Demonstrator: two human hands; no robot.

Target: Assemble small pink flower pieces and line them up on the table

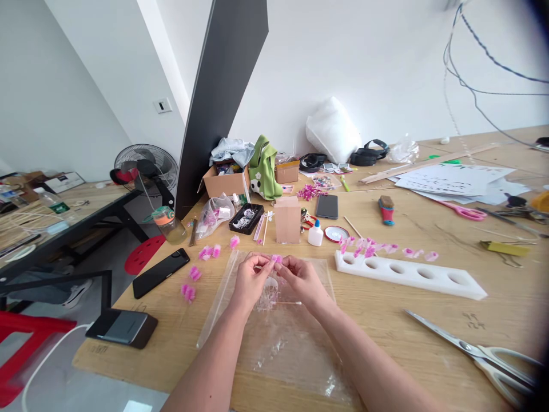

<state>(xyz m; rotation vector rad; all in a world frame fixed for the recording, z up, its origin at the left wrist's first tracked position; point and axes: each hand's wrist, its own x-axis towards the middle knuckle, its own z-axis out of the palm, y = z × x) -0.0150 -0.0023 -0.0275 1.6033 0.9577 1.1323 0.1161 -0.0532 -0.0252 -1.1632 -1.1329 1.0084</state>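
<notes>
My left hand (252, 278) and my right hand (301, 281) meet over a transparent plastic bag (295, 349) spread on the table. Between both sets of fingertips is a small pink-and-white petal piece (277, 259), pinched from either side. Below the hands, a cotton swab (286, 302) lies across the bag beside a small whitish round item (270, 285), partly hidden by my left hand. Several fluffy pink pieces (187, 293) rest on the wood to the left. Just beyond the hands stand a cardboard block (287, 220) and a white glue bottle (315, 233).
On the right lie a white foam block (407, 277) with round holes, a row of pink petals (373, 248) behind it, and large scissors (467, 348). Left are a black phone (160, 273) and a phone on a stand (122, 327). A black tray (246, 219) sits farther back.
</notes>
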